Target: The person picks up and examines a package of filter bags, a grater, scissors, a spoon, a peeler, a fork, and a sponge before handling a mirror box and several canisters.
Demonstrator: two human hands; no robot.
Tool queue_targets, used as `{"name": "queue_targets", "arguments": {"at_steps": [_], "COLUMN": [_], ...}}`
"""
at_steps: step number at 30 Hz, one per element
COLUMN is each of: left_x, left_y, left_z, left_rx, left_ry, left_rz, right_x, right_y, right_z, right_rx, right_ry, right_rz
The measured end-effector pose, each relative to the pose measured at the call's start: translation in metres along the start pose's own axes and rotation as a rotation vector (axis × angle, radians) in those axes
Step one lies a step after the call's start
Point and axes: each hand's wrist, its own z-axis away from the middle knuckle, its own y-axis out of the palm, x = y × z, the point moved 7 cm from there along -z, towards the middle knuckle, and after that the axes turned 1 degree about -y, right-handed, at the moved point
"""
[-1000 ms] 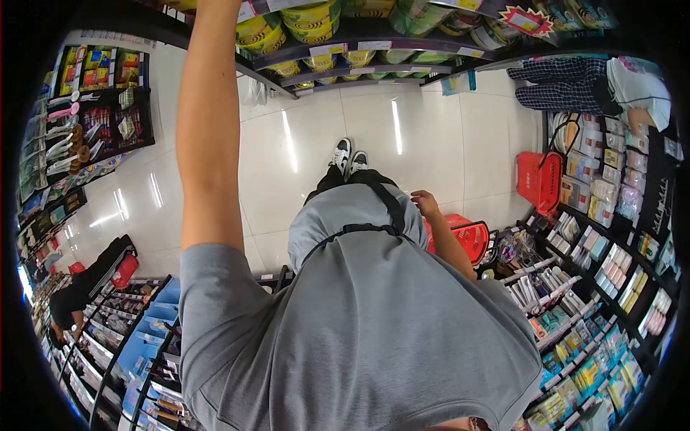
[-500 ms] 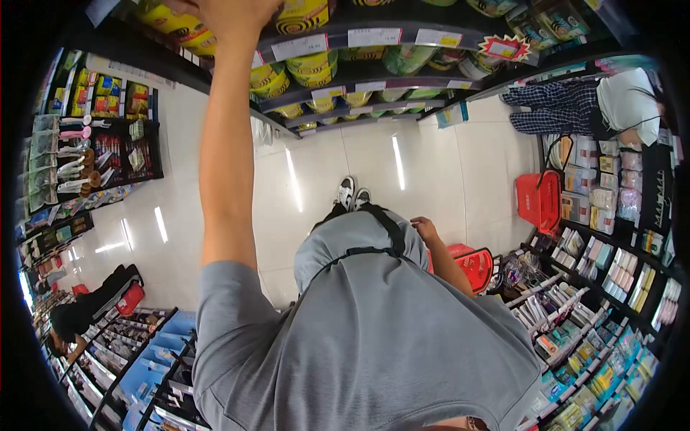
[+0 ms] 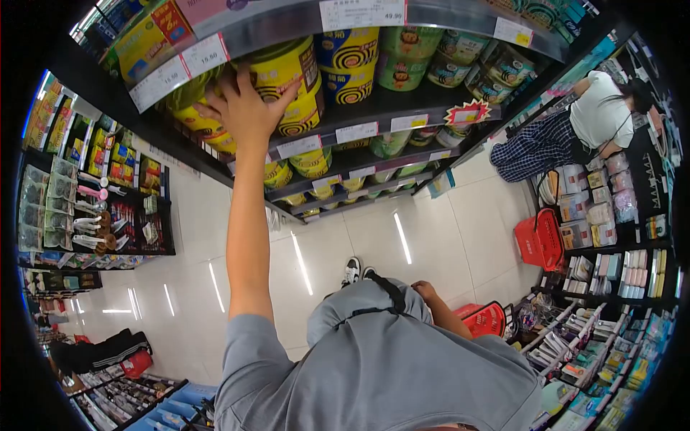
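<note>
My left hand point(image 3: 248, 111) reaches up to a shelf with its fingers spread, its palm turned toward yellow canisters point(image 3: 298, 108) printed with black spirals. The fingertips lie against them, though the exact contact under the palm is hidden. To the right stand blue-and-yellow spiral canisters point(image 3: 348, 65) and green tins point(image 3: 402, 61). By my right hip, my right hand point(image 3: 425, 290) has loosely curled fingers and shows nothing in them. A red basket point(image 3: 483, 320) is beside my right forearm; how it is held is hidden.
Price tags line the shelf edge point(image 3: 356, 133). At right, a person point(image 3: 604, 115) in a white top bends near another red basket point(image 3: 539, 241) and packaged goods. A person in black point(image 3: 97, 352) is at lower left. Hair brushes point(image 3: 97, 223) hang on a left rack.
The view has tilted up, bringing more of the shelf and my whole left hand into sight. That hand now spreads over the yellow canisters. My right hand stays by my hip.
</note>
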Motion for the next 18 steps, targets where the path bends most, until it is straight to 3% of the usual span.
{"name": "queue_targets", "arguments": {"at_steps": [5, 11, 18], "left_x": [0.001, -0.004, -0.003], "left_y": [0.001, -0.004, -0.003], "left_z": [0.0, -0.003, -0.002], "left_rx": [0.021, 0.034, 0.081], "left_ry": [-0.018, -0.017, -0.007], "left_rz": [-0.017, -0.03, -0.018], "right_x": [-0.018, -0.033, -0.036], "right_y": [0.006, 0.004, 0.008], "right_z": [-0.014, -0.009, -0.019], "right_rx": [0.029, 0.013, 0.065], "right_ry": [-0.071, 0.072, -0.04], "right_rz": [0.06, 0.07, 0.115]}}
